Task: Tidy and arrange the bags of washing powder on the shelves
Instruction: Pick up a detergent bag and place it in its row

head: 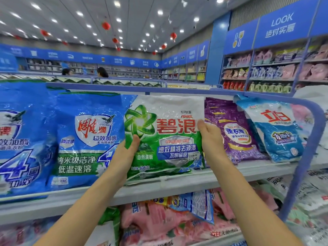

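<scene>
Pale grey shelf board [177, 181], upper tier of a blue-framed rack. Large blue plastic washing-powder bag [85, 139] stands upright at left. Green-and-white plastic washing-powder bag [165, 139] stands upright mid-shelf, touching it. Purple plastic bag [234, 132] just right. Left hand [126, 151] and right hand [211, 137] pinch the green-and-white bag's side edges, thumbs in front, other fingers hidden behind.

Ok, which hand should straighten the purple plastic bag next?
Probably right: the right hand holds the green-and-white plastic bag at its edge nearest the purple plastic bag; the left hand is farther.
</scene>
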Demonstrator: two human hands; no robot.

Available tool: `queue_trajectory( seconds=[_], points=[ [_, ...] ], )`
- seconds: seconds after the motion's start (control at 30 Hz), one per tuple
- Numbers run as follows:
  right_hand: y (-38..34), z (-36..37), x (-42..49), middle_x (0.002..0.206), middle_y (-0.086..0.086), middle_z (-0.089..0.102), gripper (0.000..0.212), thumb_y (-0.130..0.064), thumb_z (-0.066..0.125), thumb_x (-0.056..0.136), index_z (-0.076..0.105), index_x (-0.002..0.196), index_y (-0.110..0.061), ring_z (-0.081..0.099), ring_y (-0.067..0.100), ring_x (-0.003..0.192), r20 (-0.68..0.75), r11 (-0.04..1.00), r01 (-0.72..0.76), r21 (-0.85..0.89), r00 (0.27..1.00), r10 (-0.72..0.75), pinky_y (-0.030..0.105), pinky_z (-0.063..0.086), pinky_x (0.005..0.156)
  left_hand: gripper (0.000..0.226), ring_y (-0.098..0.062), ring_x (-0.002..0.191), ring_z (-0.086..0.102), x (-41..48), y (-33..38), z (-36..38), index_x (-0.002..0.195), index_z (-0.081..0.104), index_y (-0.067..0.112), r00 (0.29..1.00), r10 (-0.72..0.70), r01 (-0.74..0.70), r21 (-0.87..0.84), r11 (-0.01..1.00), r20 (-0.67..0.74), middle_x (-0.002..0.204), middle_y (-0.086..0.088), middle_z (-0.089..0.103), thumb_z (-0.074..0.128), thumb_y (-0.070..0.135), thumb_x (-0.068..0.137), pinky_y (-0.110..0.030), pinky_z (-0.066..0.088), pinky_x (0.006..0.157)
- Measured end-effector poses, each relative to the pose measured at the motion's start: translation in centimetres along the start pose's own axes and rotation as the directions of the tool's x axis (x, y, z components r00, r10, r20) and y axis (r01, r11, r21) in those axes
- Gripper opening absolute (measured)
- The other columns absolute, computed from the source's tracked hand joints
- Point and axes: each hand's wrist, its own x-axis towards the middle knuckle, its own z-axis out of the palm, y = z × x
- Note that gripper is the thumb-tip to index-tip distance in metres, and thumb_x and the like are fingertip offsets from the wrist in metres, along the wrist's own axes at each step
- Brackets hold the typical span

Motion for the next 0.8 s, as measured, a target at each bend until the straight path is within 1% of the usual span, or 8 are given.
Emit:
queue_trajectory(
  seconds=[0.07,0.17,0.23,0.33,0.53,0.6,0.7,0.8],
  points=[
    [0.2,0.2,1.2,0.072,0.004,0.07,0.047,-0.039,0.042,0.098,0.062,0.081,-0.001,0.063,0.02,0.063,0.059,0.979,-0.12,0.167,0.992,0.111,0.02,0.048,0.058,0.072,-0.012,0.108,0.054,0.2,0.6,0.0,0.112,0.053,0.031,1.0,0.015,-0.015,-0.011,1.0,0.007,0.114,0.009,0.059,0.044,0.075,0.056,-0.037,0.032,0.105],
    [0.5,0.1,1.7,0.103,0.0,0.072,0.046,-0.057,0.053,0.08,0.062,0.107,-0.021,0.068,0.019,0.097,0.462,0.928,-0.34,0.153,0.855,0.237,0.039,0.05,0.087,0.108,-0.024,0.126,0.047,1.1,0.1,-0.8,0.134,0.047,0.023,0.999,-0.019,0.017,-0.04,0.999,-0.041,0.136,-0.001,0.052,0.046,0.085,0.046,-0.051,0.032,0.11],
    [1.6,0.2,1.5,0.109,0.0,0.069,0.054,-0.055,0.065,0.064,0.058,0.107,-0.023,0.063,0.021,0.105,0.599,0.953,-0.302,-0.005,0.762,0.245,0.042,0.047,0.094,0.119,-0.029,0.134,0.039,1.3,-0.4,-1.1,0.144,0.035,0.021,0.994,-0.069,0.065,-0.042,0.997,-0.091,0.147,-0.004,0.042,0.045,0.086,0.044,-0.055,0.03,0.11],
    [3.6,0.6,1.0,0.093,-0.008,0.072,0.045,-0.045,0.073,0.061,0.062,0.099,-0.024,0.066,0.015,0.092,0.512,0.986,-0.146,-0.077,0.843,0.165,0.031,0.05,0.084,0.116,-0.026,0.14,0.03,1.3,-1.5,-0.7,0.149,0.023,0.022,0.99,-0.094,0.096,0.012,0.995,-0.103,0.154,-0.003,0.03,0.043,0.082,0.052,-0.05,0.024,0.114],
    [6.6,-0.6,0.1,0.103,-0.014,0.069,0.053,-0.052,0.072,0.061,0.059,0.108,-0.032,0.065,0.003,0.096,0.479,0.996,-0.035,-0.087,0.875,0.072,0.023,0.051,0.083,0.091,-0.011,0.115,0.049,0.9,-2.9,0.0,0.143,0.036,0.02,0.983,-0.016,0.044,0.15,0.988,-0.181,0.135,0.003,0.051,0.055,0.07,0.069,-0.028,0.037,0.096],
    [7.0,-0.7,0.1,0.1,-0.018,0.068,0.048,-0.054,0.07,0.062,0.057,0.104,-0.036,0.063,-0.004,0.092,0.486,0.996,-0.01,-0.089,0.873,0.052,0.012,0.048,0.075,0.075,-0.017,0.126,0.039,1.3,-3.6,0.8,0.145,0.034,0.019,0.956,-0.037,0.08,0.139,0.987,-0.29,0.147,-0.001,0.039,0.055,0.059,0.084,-0.036,0.031,0.1],
    [7.4,-0.4,0.7,0.101,-0.021,0.066,0.05,-0.058,0.068,0.061,0.055,0.105,-0.039,0.061,-0.007,0.093,0.508,0.996,0.005,-0.094,0.86,0.044,0.012,0.045,0.075,0.036,-0.022,0.114,0.047,2.5,-3.3,1.5,0.113,0.059,0.027,0.938,-0.089,0.108,0.039,0.993,-0.335,0.13,-0.003,0.053,0.049,0.052,0.089,-0.04,0.035,0.097],
    [7.3,0.0,1.6,0.096,-0.028,0.065,0.047,-0.059,0.068,0.059,0.054,0.101,-0.043,0.06,-0.012,0.091,0.525,0.997,0.004,-0.078,0.85,0.038,0.011,0.045,0.076,0.05,-0.021,0.113,0.051,3.9,-2.7,1.9,0.122,0.058,0.022,0.926,-0.094,0.112,0.029,0.993,-0.365,0.121,0.001,0.056,0.038,0.058,0.093,-0.039,0.036,0.102]
  ],
)
